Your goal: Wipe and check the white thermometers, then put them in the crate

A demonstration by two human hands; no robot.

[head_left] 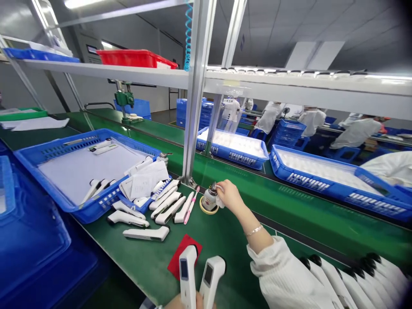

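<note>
My left hand (199,301), at the bottom edge and mostly hidden, grips two white infrared thermometers side by side, a left one (187,274) and a right one (210,277), with their dark screens facing me. My right hand (229,195) reaches forward, its fingers pinched on a small white cloth (219,202). The cloth is at the lid of a small dispenser bottle (210,199), which stands in a yellowish ring. Beneath the thermometer heads lies a red cloth (183,253). Left of the bottle are a pink toothbrush (192,205) and several more white thermometers (170,209).
A large blue tray (64,199) with thermometers and papers stands at the left. More thermometers (350,279) line the lower right. Beyond a metal post (195,94), blue crates (238,159) sit on the green conveyor (257,182). Co-workers (270,116) are in the background.
</note>
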